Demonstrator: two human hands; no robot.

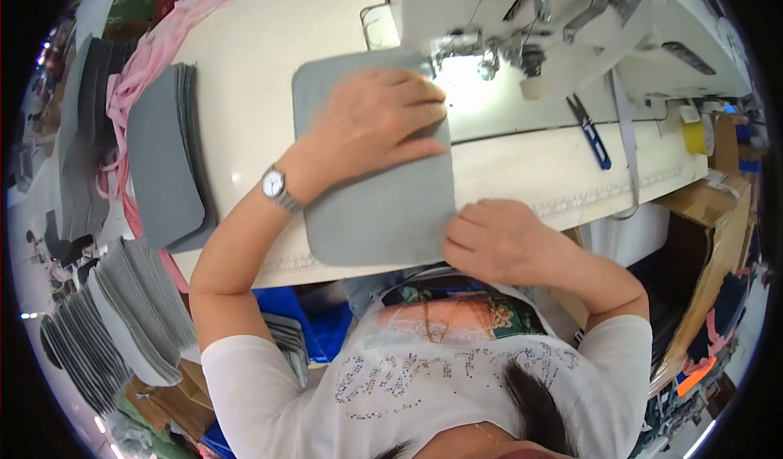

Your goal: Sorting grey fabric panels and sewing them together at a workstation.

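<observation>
A flat grey fabric panel (pixel 375 218) with rounded corners lies on the sewing table, its far right corner beside the lit needle area of the sewing machine (pixel 489 63). My left hand (pixel 371 121), with a watch at the wrist, rests on top of the panel; its fingers stretch toward the right edge near the needle and the thumb is apart. Part of this hand is blurred. At the panel's near right edge, my right hand (pixel 493 235) has its fingers closed in a pinch on the fabric. Its fingertips are partly hidden.
Left of the panel sit a stack of grey panels (pixel 163 157) and pink fabric (pixel 143 72). More grey pieces (pixel 134 308) are piled lower left. Blue-handled thread snips (pixel 594 137) and a grey strap (pixel 626 145) lie right of the machine, with a cardboard box (pixel 705 239) beyond the table edge.
</observation>
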